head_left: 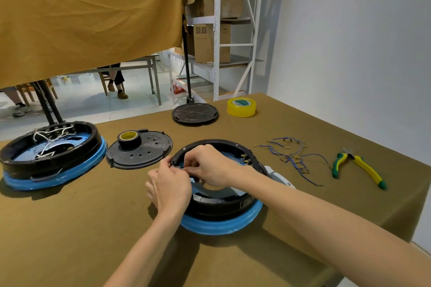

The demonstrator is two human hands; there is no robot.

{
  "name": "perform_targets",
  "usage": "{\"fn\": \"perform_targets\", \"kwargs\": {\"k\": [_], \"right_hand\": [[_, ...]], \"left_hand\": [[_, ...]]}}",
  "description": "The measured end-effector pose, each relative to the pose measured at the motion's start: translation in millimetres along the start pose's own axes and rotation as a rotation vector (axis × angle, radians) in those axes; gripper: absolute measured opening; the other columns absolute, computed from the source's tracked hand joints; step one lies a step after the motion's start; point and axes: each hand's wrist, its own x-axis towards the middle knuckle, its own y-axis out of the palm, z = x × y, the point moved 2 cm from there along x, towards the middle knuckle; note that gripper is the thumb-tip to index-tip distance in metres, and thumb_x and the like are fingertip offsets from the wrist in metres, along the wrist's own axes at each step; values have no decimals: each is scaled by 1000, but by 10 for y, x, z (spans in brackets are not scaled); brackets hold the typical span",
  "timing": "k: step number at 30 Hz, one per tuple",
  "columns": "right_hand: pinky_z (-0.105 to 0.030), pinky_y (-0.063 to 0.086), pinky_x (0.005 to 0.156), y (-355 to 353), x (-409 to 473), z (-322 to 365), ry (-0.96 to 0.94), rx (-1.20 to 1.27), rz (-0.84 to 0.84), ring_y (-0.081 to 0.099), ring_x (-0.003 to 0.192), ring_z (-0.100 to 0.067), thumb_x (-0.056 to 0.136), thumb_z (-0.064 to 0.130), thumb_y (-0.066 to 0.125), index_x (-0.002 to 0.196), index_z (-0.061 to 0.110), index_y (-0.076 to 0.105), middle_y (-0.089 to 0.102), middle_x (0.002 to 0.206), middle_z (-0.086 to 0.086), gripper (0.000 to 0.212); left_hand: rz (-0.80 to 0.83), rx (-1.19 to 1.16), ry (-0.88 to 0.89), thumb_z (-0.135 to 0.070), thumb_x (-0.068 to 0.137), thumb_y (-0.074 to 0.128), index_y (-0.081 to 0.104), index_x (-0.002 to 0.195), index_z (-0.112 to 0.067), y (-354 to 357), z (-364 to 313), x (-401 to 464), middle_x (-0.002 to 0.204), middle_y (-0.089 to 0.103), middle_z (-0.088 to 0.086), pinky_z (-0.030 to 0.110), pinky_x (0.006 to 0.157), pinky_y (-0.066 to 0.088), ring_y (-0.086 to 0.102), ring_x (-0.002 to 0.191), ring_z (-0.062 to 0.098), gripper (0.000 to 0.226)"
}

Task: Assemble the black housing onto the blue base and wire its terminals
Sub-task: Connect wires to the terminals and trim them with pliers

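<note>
Because the black housing (242, 201) already sits on the blue base (224, 225) at lower centre of the frame, both hands work at its left rim, likely fitting a small part or terminal there. The left hand (170, 187) curls its fingers on the rim edge; the right hand (211, 165) pinches something tiny just beside them, too small to identify. The blue wires (289, 156) lie unused at right, well apart, near the pliers (359, 168).
</note>
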Motion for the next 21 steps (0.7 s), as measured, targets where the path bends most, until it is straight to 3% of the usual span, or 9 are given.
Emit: {"fn": "perform_targets", "kwargs": {"k": [4, 6, 8, 10, 16, 19, 21], "right_hand": [[-29, 57, 66, -37, -2, -64, -15, 58, 19, 61, 62, -8, 100, 16, 66, 90, 7, 74, 70, 77, -4, 16], [-28, 57, 65, -31, -11, -96, -25, 59, 25, 61, 62, -8, 101, 18, 67, 92, 10, 75, 68, 75, 0, 15], [-29, 55, 64, 4, -17, -114, -27, 67, 15, 59, 62, -7, 100, 19, 68, 90, 11, 74, 66, 71, 3, 14], [-34, 55, 66, 39, -12, -128, -16, 104, 3, 58, 61, -9, 99, 20, 68, 88, 9, 74, 67, 71, 0, 16], [-27, 54, 66, 76, -42, -136, -11, 112, -20, 63, 67, -10, 100, 22, 68, 93, 9, 75, 71, 77, -2, 17], [-25, 58, 71, -48, -47, -185, -37, 68, -24, 67, 76, -6, 98, 29, 70, 99, 13, 78, 74, 85, 4, 18], [-18, 55, 70, -252, -60, -316, -44, 117, -151, 67, 77, -1, 96, 31, 71, 97, 17, 78, 73, 85, 11, 15]], "left_hand": [[-11, 127, 67, -33, 106, 41, 52, 127, -24, -51, 26, 44, 131, 50, 6, 46, 110, 24, 39, 129, 27, 26], [18, 57, 102, -33, 106, 42, 54, 116, -23, -78, 51, 140, 121, 53, 1, 46, 108, 30, 43, 122, 22, 18], [88, -105, 114, -26, 108, 43, 52, 118, -22, -72, 78, 191, 118, 58, 2, 40, 95, 44, 54, 109, 16, 14], [102, -162, 121, -21, 108, 41, 51, 119, -23, -52, 102, 200, 112, 61, 3, 34, 82, 46, 58, 97, 11, 15], [82, -160, 129, -19, 108, 41, 53, 127, -17, -42, 98, 192, 108, 59, 0, 32, 80, 44, 59, 102, 19, 22], [114, -144, 168, -20, 109, 41, 54, 128, -18, -43, 119, 215, 102, 59, -7, 24, 70, 41, 58, 94, 9, 23], [118, -151, 177, -21, 109, 41, 54, 129, -19, -36, 135, 233, 100, 59, -12, 21, 65, 41, 58, 90, 5, 24]]}}
